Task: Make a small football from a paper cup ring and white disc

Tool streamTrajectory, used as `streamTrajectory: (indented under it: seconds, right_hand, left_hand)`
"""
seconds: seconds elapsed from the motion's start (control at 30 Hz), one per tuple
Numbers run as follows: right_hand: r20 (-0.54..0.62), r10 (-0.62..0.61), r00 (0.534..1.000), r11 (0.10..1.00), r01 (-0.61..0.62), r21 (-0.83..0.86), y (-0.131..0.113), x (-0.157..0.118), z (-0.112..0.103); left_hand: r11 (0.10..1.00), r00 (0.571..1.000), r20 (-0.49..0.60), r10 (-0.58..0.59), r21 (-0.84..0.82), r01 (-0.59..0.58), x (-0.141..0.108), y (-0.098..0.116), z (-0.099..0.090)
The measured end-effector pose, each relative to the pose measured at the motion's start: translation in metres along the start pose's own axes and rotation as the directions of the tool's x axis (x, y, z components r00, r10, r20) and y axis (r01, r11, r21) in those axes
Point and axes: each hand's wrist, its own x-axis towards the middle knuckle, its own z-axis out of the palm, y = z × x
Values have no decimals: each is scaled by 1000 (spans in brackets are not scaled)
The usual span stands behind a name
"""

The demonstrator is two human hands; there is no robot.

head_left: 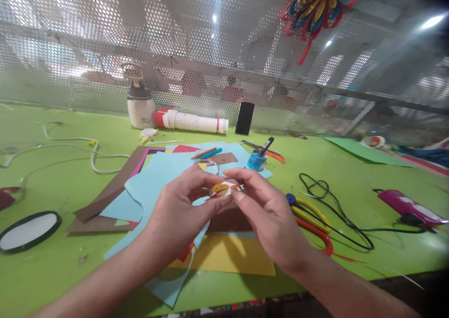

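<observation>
Between my two hands is a small white paper piece with yellow and red bits on it; its exact kind I cannot make out. My left hand pinches its left side between thumb and fingers. On the other side, the thumb and fingers of my right hand close on its right edge. Beneath the hands lie light blue paper sheets, a brown sheet and a yellow sheet. A ring-shaped roll shows just behind my left fingers.
Scissors with yellow and orange handles lie right of my right hand. A blue pot holds a marker. Farther right are a magenta device and a black cable. A sprayer bottle and a phone stand at the back.
</observation>
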Motion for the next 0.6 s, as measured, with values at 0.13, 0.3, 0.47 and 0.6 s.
streamTrajectory:
  seconds: [0.13, 0.3, 0.47, 0.6]
  right_hand:
    - [-10, -14, 1000, 1000, 14, -3, 2, -1, 0]
    - [-29, 9, 1000, 1000, -8, 18, 1, 0, 1]
    - [14, 21, 1000, 985, -23, 172, 3, 4, 2]
    - [40, -15, 999, 991, 10, 134, 0, 9, -5]
  left_hand:
    - [999, 999, 4, 41, -14, -41, -1, 0, 0]
    - [998, 999, 14, -40, -49, 41, -1, -1, -1]
    - [970, 975, 79, -206, -118, 214, 5, -2, -8]
    - [942, 959, 145, -244, -200, 270, 10, -8, -13]
